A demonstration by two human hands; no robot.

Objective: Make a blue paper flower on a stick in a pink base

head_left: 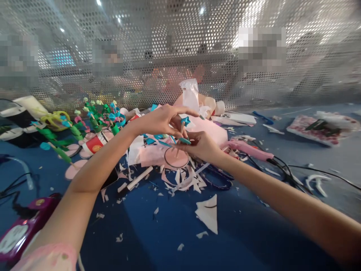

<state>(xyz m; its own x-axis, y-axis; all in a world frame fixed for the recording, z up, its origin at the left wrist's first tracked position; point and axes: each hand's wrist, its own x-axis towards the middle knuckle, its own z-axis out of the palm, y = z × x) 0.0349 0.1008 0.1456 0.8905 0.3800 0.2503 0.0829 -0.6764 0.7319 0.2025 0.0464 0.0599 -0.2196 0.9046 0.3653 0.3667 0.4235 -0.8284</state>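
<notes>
My left hand [165, 119] arches in from the left, forefinger stretched out, thumb and curled fingers closing at a thin stick topped with a blue paper star [185, 121]. From the right, my right hand [203, 146] pinches the same stick lower down, its fingertips partly hidden. A narrow blue strip [166, 143] runs left from these fingers. Below both hands lies a pink paper disc [176, 157] with a dark outline, among white scraps [191, 182]. Blue paper bits show behind my left hand.
Green-stemmed paper flowers [96, 122] on pink discs stand left, near yellow-handled scissors [58, 119]. A pink glue gun [251, 148] with black cables lies right. A purple device [26, 226] sits lower left. A perforated metal screen [169, 49] rises behind the blue table [158, 241].
</notes>
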